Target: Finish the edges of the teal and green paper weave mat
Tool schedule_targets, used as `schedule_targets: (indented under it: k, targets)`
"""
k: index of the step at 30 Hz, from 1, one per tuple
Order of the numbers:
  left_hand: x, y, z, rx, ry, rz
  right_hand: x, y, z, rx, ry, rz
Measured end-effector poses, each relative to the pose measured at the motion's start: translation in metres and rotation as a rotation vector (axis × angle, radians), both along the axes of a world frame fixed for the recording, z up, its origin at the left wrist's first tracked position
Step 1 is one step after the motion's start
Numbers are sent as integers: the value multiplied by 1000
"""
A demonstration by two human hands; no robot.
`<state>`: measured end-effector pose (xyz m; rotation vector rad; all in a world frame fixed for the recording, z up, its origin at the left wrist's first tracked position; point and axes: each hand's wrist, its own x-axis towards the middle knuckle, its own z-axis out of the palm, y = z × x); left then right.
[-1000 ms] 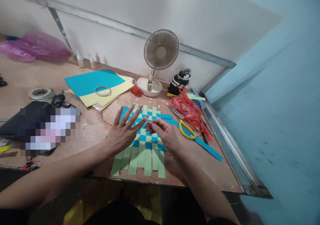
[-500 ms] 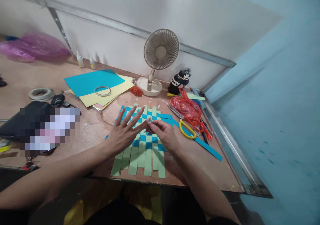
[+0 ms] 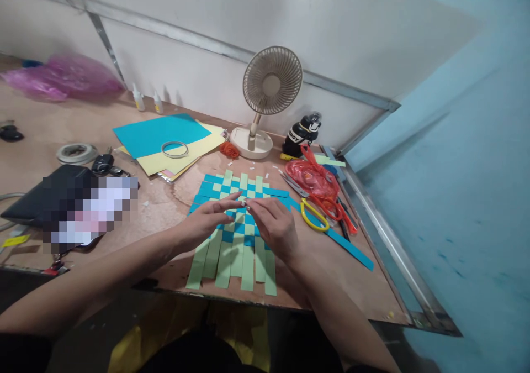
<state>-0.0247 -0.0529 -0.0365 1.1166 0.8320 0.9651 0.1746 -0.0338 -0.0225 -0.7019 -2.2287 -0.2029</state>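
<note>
A woven mat of pale green and teal paper strips (image 3: 238,229) lies on the wooden table (image 3: 351,293), with loose green strip ends toward me. My left hand (image 3: 207,221) rests over the mat's left part, its fingers together and reaching right. My right hand (image 3: 271,226) sits over the mat's right part, its fingertips pinched on a small white scrap (image 3: 243,201). The left fingertips are at that scrap too, but I cannot tell if they grip it. Both hands hide the mat's middle.
Beyond the mat stand a desk fan (image 3: 271,83) and a black bottle (image 3: 301,136). Scissors with yellow handles (image 3: 312,215) and a red plastic bag (image 3: 308,177) lie right, beside a long teal strip (image 3: 348,248). Stacked coloured paper (image 3: 161,135) lies left, near a blurred dark object (image 3: 53,201).
My left hand's spread fingers have closed together and moved down to meet my right fingertips. The whole scene has shifted slightly right in view.
</note>
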Motion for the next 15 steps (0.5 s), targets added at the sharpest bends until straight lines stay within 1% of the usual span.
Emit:
schedule_targets:
  k: [3,8,11,15]
  targets:
    - [0,0,-2,20,28,-10,-2,0,-2,47,-51,-12]
    - [-1,-2,-4,90,136,-17,-3,1,-2,57,-72,-12]
    - [-3,-1,-7,192,256,-22,-2,2,-3,60,-75,-12]
    - [-5,2,-15,365,386,-23,-1,3,-5,50,-81,-3]
